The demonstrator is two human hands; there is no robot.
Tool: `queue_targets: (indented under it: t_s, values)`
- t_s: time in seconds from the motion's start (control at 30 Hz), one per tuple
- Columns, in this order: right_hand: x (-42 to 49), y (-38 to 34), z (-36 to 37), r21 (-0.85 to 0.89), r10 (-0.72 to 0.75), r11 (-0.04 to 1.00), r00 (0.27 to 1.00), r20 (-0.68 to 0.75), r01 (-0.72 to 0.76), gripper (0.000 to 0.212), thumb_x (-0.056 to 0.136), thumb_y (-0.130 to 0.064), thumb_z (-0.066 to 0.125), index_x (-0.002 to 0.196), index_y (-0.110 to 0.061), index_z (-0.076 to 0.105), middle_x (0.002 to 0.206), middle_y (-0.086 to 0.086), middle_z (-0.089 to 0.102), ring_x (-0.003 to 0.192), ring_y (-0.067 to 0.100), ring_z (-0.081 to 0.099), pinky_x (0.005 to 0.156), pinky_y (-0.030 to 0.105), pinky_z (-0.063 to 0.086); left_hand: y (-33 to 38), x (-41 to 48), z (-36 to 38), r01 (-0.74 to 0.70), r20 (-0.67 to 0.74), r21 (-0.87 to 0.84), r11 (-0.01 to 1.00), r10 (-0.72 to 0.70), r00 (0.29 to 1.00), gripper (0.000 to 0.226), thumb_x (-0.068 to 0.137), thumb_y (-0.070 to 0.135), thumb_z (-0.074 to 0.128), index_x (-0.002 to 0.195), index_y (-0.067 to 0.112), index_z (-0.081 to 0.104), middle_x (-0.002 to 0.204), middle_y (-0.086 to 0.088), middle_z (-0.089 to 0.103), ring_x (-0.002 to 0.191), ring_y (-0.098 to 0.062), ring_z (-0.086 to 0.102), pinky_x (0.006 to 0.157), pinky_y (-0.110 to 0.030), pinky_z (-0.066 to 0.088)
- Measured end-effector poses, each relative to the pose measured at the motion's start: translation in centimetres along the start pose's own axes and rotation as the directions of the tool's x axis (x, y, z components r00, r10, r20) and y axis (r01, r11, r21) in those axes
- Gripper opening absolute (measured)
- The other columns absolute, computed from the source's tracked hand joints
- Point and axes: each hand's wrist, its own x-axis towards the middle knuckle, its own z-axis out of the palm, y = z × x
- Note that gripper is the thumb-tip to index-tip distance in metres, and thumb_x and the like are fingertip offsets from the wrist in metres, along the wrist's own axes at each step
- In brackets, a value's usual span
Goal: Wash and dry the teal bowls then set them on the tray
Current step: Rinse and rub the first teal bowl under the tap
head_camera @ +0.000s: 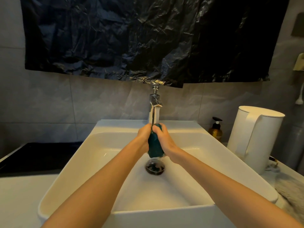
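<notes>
Teal bowl [154,146] is held on edge above the drain [155,167], directly below the faucet [154,111], toward the far side of the sink [79,162]. Left hand [144,137] and right hand [165,139] clamp it from opposite sides, fingers curled. White kettle [256,137] stands at right, with the soap bottle [215,130] just left of it.

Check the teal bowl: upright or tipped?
Tipped on edge. The bowl stands nearly vertical, gripped between the left hand and right hand under the tap, above the drain.
</notes>
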Motion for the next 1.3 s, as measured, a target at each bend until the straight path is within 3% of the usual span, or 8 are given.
queue_targets:
  t_s: [0.23, 0.4, 0.53, 0.63, 0.77, 0.93, 1.17, 1.3]
  values:
    - [0.4, -0.1, 0.4, 0.261, 0.225, 0.936, 0.972, 0.065, -0.234, 0.057, 0.074, -0.066, 0.047, 0.114, -0.026, 0.056, 0.105, 0.008, 0.062, 0.097, 0.026, 0.060, 0.073, 0.038, 0.051, -1.8, -0.7, 0.6, -0.345, 0.065, 0.194, 0.918, 0.339, 0.938, 0.031, 0.098, 0.037, 0.040, 0.102, 0.012, 0.057, 0.086, -0.002, 0.059, 0.088, -0.021, 0.059, 0.072, -0.029, 0.049]
    - [-0.2, 0.8, 0.2, -0.168, -0.306, 0.938, 0.952, 0.009, 0.303, 0.033, 0.091, -0.048, 0.041, 0.124, -0.043, 0.041, 0.125, 0.005, 0.049, 0.108, 0.021, 0.053, 0.088, 0.036, 0.051, 1.4, -0.6, -1.7, 0.194, 0.071, -0.094, 0.976, -0.188, 0.980, 0.027, 0.090, 0.039, 0.054, 0.101, 0.017, 0.062, 0.085, -0.008, 0.064, 0.085, -0.024, 0.061, 0.071, -0.038, 0.051]
    - [-1.0, 0.4, 0.4, -0.117, -0.408, 0.902, 0.910, 0.081, 0.415, 0.042, 0.087, -0.051, 0.044, 0.129, -0.056, 0.035, 0.136, -0.003, 0.037, 0.119, 0.016, 0.046, 0.098, 0.034, 0.048, 1.3, -0.6, -2.5, 0.115, 0.112, -0.117, 0.986, -0.102, 0.988, 0.028, 0.091, 0.042, 0.053, 0.096, 0.017, 0.063, 0.081, -0.007, 0.066, 0.080, -0.022, 0.062, 0.072, -0.037, 0.052]
    - [-1.3, -0.2, 0.8, 0.048, -0.282, 0.958, 0.959, 0.014, 0.281, 0.041, 0.092, -0.055, 0.044, 0.132, -0.052, 0.036, 0.141, -0.001, 0.039, 0.119, 0.014, 0.047, 0.091, 0.029, 0.048, 0.9, -1.0, -1.9, -0.037, 0.108, -0.193, 0.981, 0.059, 0.992, 0.032, 0.096, 0.042, 0.046, 0.099, 0.016, 0.063, 0.090, -0.009, 0.067, 0.086, -0.023, 0.063, 0.080, -0.037, 0.052]
    - [-1.6, -1.6, 0.7, 0.410, 0.252, 0.862, 0.954, 0.161, -0.297, 0.056, 0.080, -0.074, 0.045, 0.104, -0.027, 0.064, 0.108, 0.005, 0.063, 0.105, 0.020, 0.056, 0.090, 0.044, 0.047, 0.2, -1.5, -1.2, -0.267, 0.082, 0.105, 0.958, 0.260, 0.962, 0.036, 0.097, 0.046, 0.039, 0.105, 0.017, 0.058, 0.096, -0.008, 0.064, 0.086, -0.020, 0.062, 0.067, -0.030, 0.053]
    - [-1.4, -2.2, -1.1, 0.447, 0.307, 0.827, 0.940, 0.150, -0.341, 0.049, 0.085, -0.064, 0.047, 0.094, -0.018, 0.061, 0.093, 0.008, 0.062, 0.090, 0.019, 0.056, 0.079, 0.035, 0.048, -1.5, -1.3, 0.4, -0.367, 0.166, 0.202, 0.908, 0.338, 0.926, 0.030, 0.099, 0.040, 0.036, 0.104, 0.019, 0.057, 0.088, -0.002, 0.061, 0.088, -0.015, 0.061, 0.060, -0.020, 0.047]
    - [0.8, 0.3, 1.2, 0.089, 0.125, 0.989, 0.990, -0.064, -0.119, 0.042, 0.082, -0.069, 0.043, 0.113, -0.042, 0.049, 0.114, 0.006, 0.059, 0.099, 0.021, 0.059, 0.081, 0.044, 0.056, 0.1, -1.1, 0.4, -0.133, -0.011, 0.128, 0.983, 0.135, 0.991, 0.031, 0.097, 0.038, 0.041, 0.111, 0.014, 0.054, 0.085, -0.004, 0.055, 0.075, -0.014, 0.052, 0.058, -0.025, 0.042]
    - [-0.1, -1.1, 0.5, 0.358, 0.274, 0.895, 0.961, 0.033, -0.267, 0.052, 0.079, -0.067, 0.043, 0.106, -0.025, 0.059, 0.102, 0.007, 0.062, 0.096, 0.020, 0.059, 0.073, 0.034, 0.053, -1.0, -1.6, 0.8, -0.312, 0.015, 0.195, 0.930, 0.315, 0.949, 0.037, 0.100, 0.041, 0.033, 0.108, 0.013, 0.056, 0.095, -0.009, 0.059, 0.079, -0.014, 0.056, 0.057, -0.022, 0.044]
